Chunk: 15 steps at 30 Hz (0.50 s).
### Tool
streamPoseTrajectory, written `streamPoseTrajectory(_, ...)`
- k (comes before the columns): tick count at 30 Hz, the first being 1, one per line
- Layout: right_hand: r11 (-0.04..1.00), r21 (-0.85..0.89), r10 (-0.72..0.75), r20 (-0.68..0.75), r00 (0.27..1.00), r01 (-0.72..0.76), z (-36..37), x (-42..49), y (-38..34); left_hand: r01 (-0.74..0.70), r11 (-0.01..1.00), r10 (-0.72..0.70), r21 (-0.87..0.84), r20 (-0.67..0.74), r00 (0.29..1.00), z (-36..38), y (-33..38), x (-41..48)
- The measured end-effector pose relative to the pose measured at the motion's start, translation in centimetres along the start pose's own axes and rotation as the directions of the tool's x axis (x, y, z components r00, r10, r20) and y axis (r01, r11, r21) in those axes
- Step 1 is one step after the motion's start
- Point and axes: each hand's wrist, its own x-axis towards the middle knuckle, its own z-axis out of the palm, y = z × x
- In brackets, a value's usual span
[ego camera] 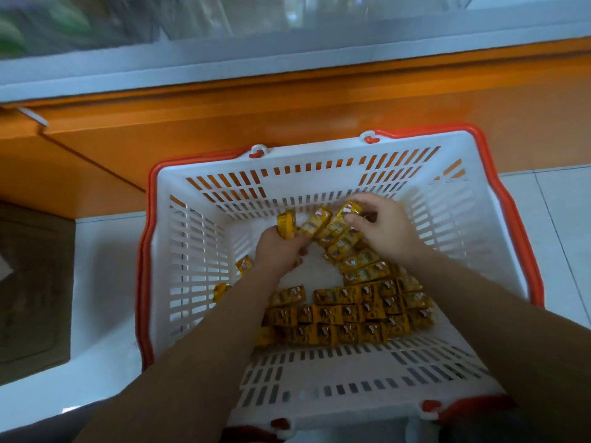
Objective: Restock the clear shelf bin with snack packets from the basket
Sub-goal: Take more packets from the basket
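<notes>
Partly beneath left hand (281,251), snack packets (348,318).

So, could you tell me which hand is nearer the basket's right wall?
Right. The right hand is toward that wall, pinching a packet; the left hand grips packets near the middle.

The basket (198,251) is white, and its walls carry a regular pattern of narrow slots in rows. Its handles (144,266) are red-orange. Inside the basket, the snack packets (348,311) are yellow-orange, each with a small white and dark picture. Behind the basket, the shelf base (192,123) is plain orange, with a pale grey-white strip (224,65) above it. Under the basket, the floor tiles (559,235) are white with thin grey lines. Left of the basket lies a dull grey-brown surface (32,282).
</notes>
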Motion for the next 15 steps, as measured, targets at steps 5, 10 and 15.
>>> streamPoseTrajectory(5, 0.996, 0.016, 0.083, 0.108, 0.991, -0.086, -1.0, -0.2, -3.0, 0.038, 0.986, -0.021, -0.161, 0.108, 0.994, -1.7, 1.8, -4.7)
streamPoseTrajectory(10, 0.990, 0.092, 0.102, 0.088, 0.991, -0.110, -2.7, -2.4, -7.1, 0.017, 0.957, 0.051, -0.289, 0.226, 0.973, -2.6, 4.4, -10.5)
streamPoseTrajectory(15, 0.995, 0.100, 0.006, 0.019, 1.000, -0.008, -6.0, -4.6, -12.0, -0.092, 0.957, 0.157, -0.277, 0.225, 0.962, -4.4, 8.1, -15.7)
